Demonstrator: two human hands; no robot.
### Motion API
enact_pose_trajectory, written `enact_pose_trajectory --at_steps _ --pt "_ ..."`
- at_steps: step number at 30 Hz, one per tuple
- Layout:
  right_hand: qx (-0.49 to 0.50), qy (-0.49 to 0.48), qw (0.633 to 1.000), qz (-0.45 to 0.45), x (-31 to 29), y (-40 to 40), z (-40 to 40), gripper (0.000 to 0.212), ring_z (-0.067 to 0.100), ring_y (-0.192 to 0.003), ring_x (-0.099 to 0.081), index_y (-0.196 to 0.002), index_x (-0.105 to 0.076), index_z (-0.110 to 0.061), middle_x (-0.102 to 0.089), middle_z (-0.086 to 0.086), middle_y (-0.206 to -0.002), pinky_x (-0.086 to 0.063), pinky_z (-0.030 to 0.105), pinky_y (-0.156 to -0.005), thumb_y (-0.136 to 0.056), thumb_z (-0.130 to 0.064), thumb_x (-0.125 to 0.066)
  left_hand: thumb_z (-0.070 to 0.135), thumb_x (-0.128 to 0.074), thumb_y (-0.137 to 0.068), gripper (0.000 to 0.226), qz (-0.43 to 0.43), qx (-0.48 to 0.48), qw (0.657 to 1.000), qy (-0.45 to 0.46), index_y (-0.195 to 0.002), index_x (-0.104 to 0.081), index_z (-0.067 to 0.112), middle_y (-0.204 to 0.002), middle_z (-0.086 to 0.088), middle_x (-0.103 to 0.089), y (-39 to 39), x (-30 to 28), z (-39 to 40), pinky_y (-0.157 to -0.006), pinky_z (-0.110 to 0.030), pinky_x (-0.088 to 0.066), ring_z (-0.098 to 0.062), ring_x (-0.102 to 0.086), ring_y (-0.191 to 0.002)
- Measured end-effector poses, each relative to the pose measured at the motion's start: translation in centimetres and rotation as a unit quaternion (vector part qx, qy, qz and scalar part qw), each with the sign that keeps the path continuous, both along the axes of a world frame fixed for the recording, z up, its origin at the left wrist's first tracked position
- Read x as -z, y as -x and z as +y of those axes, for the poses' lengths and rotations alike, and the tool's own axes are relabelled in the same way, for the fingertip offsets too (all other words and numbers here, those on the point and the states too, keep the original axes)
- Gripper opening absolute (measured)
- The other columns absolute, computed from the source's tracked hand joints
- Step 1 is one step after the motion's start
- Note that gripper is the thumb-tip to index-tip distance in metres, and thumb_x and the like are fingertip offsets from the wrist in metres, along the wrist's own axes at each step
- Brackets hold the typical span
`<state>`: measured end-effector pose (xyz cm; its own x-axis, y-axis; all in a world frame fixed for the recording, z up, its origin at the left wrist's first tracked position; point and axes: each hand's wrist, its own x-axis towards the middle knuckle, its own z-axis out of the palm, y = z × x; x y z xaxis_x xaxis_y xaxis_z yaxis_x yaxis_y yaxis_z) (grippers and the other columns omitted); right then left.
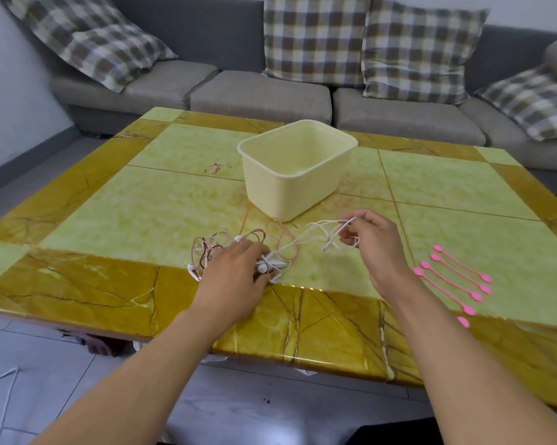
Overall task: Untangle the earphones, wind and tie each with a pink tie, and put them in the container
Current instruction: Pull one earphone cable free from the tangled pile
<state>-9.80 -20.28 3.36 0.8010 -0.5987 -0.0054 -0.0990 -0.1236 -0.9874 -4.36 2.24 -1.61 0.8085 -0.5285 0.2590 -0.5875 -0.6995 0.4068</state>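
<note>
Right hand [372, 239] pinches white cable strands, lifted off table [142, 213]; left hand [238, 268] presses tangled earphones [238, 248] at near edge. Container [294, 168] empty behind, pink ties [452, 277] right. Best pull slowly, pin knot firmly, avoid tightening.

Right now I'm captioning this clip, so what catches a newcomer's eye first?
The tangle of earphones at the table's near edge, pinned by the left hand while the right hand pulls white strands aside. Behind stands an empty cream container; pink ties lie at right.
</note>
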Motion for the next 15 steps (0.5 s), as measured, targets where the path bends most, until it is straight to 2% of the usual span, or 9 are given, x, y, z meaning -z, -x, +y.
enact_pose_trajectory --at_steps 2,4,6,7,8,9,11,12,15 --pt "-0.055 0.09 0.992 0.066 0.2 0.3 0.1 0.036 0.016 -0.089 -0.065 -0.081 -0.075 -0.024 -0.075 -0.005 -0.09 -0.049 0.029 -0.076 -0.09 0.001 -0.051 0.033 -0.069 -0.092 0.033 0.012 -0.018 0.999 0.03 -0.123 -0.061 0.022 -0.119 0.003 -0.063 0.0 -0.2 0.2 -0.096 -0.033 -0.041 -0.021 -0.057 -0.111" --pt "-0.131 0.203 0.96 0.14 0.5 0.5 0.4 0.045 0.012 -0.098 -0.068 -0.085 -0.077 -0.029 -0.074 -0.006 -0.109 -0.049 0.023 -0.071 -0.091 0.004 -0.046 0.036 -0.068 -0.092 0.033 0.018 -0.023 0.999 0.043 -0.121 -0.061 0.022 -0.117 0.004 -0.064 0.1 -0.4 0.2 -0.096 -0.032 -0.042 -0.02 -0.057 -0.11" --pt "-0.143 0.287 0.931 0.172 0.5 0.7 1.0 0.048 0.01 -0.074 -0.068 -0.093 -0.077 -0.033 -0.073 -0.002 -0.116 -0.049 0.025 -0.057 -0.091 0.003 -0.044 0.044 -0.066 -0.093 0.033 0.017 -0.017 0.998 0.055 -0.118 -0.061 0.023 -0.113 0.005 -0.064 0.3 -0.4 0.2 -0.095 -0.033 -0.044 -0.019 -0.057 -0.107" --pt "-0.123 0.321 0.923 0.171 0.2 0.8 1.3 0.047 0.007 -0.057 -0.06 -0.098 -0.077 -0.034 -0.073 -0.001 -0.117 -0.044 0.026 -0.051 -0.092 0.0 -0.045 0.048 -0.065 -0.093 0.034 0.019 -0.012 0.998 0.058 -0.116 -0.062 0.023 -0.112 0.006 -0.064 0.4 -0.4 0.2 -0.095 -0.034 -0.044 -0.018 -0.057 -0.105" --pt "-0.099 0.356 0.914 0.166 -0.2 0.8 1.6 0.045 0.004 -0.052 -0.053 -0.102 -0.077 -0.035 -0.074 -0.002 -0.115 -0.04 0.025 -0.051 -0.093 -0.004 -0.046 0.049 -0.065 -0.092 0.033 0.022 -0.007 0.998 0.061 -0.113 -0.061 0.024 -0.111 0.007 -0.064 0.4 -0.4 0.2 -0.095 -0.034 -0.044 -0.017 -0.056 -0.104" --pt "-0.08 0.393 0.903 0.155 -0.7 0.8 1.8 0.042 0.004 -0.058 -0.053 -0.106 -0.076 -0.036 -0.075 -0.006 -0.113 -0.042 0.025 -0.057 -0.094 -0.008 -0.047 0.048 -0.067 -0.092 0.03 0.025 -0.001 0.998 0.061 -0.109 -0.06 0.025 -0.112 0.007 -0.064 0.4 -0.4 0.2 -0.094 -0.034 -0.045 -0.017 -0.056 -0.103" --pt "-0.094 0.464 0.872 0.125 -1.2 0.7 2.5 0.036 0.007 -0.093 -0.06 -0.113 -0.072 -0.038 -0.071 -0.015 -0.118 -0.046 0.031 -0.084 -0.096 -0.016 -0.049 0.042 -0.071 -0.089 0.024 0.034 0.011 0.997 0.067 -0.098 -0.055 0.027 -0.112 0.008 -0.064 0.2 -0.2 0.3 -0.089 -0.034 -0.046 -0.018 -0.056 -0.103" --pt "-0.132 0.491 0.854 0.111 -1.2 0.6 3.0 0.034 0.009 -0.109 -0.057 -0.118 -0.07 -0.039 -0.068 -0.018 -0.122 -0.041 0.035 -0.098 -0.098 -0.019 -0.049 0.038 -0.073 -0.088 0.025 0.04 0.018 0.996 0.073 -0.092 -0.05 0.029 -0.112 0.009 -0.064 0.1 -0.1 0.3 -0.087 -0.033 -0.046 -0.017 -0.056 -0.103" --pt "-0.247 0.511 0.815 0.116 -0.1 0.3 4.7 0.031 0.011 -0.124 -0.045 -0.131 -0.062 -0.039 -0.061 -0.017 -0.134 -0.026 0.036 -0.113 -0.102 -0.036 -0.051 0.041 -0.078 -0.082 0.04 0.046 0.044 0.994 0.085 -0.078 -0.04 0.03 -0.109 0.009 -0.065 -0.2 0.0 0.4 -0.083 -0.029 -0.043 -0.013 -0.055 -0.102"
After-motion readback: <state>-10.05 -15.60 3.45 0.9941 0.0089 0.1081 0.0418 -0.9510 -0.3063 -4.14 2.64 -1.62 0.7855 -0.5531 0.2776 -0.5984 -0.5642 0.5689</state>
